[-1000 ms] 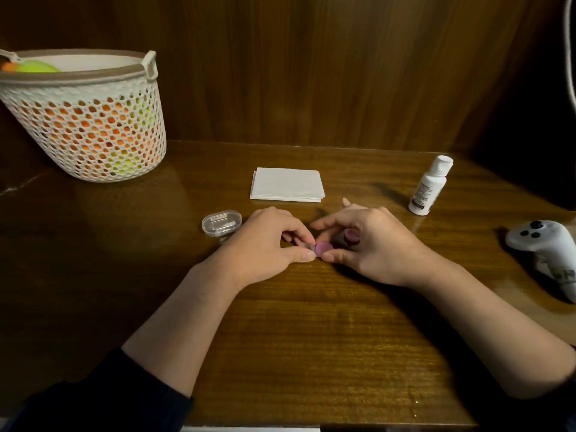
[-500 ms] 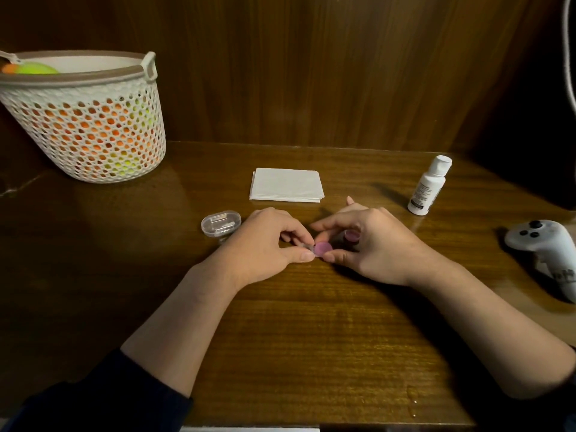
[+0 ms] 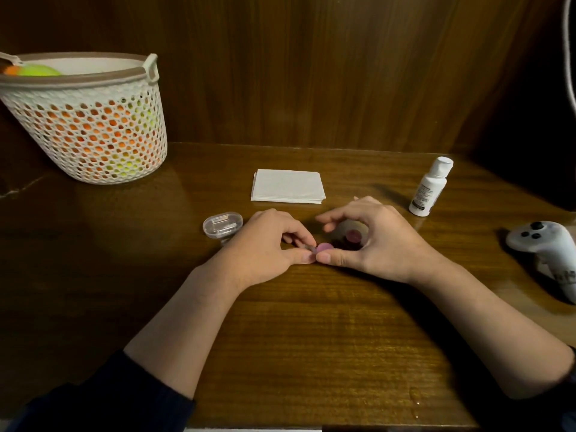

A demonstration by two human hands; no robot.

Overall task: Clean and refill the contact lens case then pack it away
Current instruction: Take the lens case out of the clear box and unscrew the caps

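Note:
The contact lens case lies on the wooden table between my hands, showing a pink-purple cap at its near end and a darker purple cap behind it. My left hand pinches the case's left end between thumb and forefinger. My right hand arches round the case. Its thumb presses against the near cap, and its forefinger is lifted clear above it. The white solution bottle stands capped to the right. A folded white tissue lies behind my hands.
A small clear plastic box sits just left of my left hand. A white mesh basket holding orange and green items stands at the back left. A white game controller lies at the right edge. Droplets dot the front edge.
My right forefinger has lifted off the near cap and the hand has opened wider, exposing the far cap. My left hand keeps its pinch.

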